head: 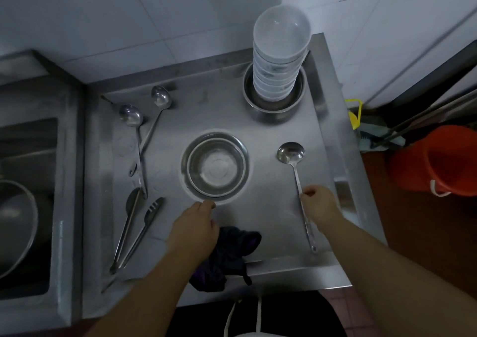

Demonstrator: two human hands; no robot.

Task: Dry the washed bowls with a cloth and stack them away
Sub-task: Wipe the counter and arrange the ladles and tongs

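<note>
Steel counter point(232, 119) fills the view. Dead centre, the nested steel bowls point(215, 167); behind them to the right, a tall stack of white bowls point(280, 55). Dark cloth point(229, 254) lies just nearer than the steel bowls. Left hand point(193, 229) curls at their near rim, right hand point(320, 203) pinches the ladle point(293, 156) handle to their right.

Right hand point(319, 205) apparently pinches ladle point(296, 171); left hand point(195, 229) touches steel bowls point(215, 167).
</note>
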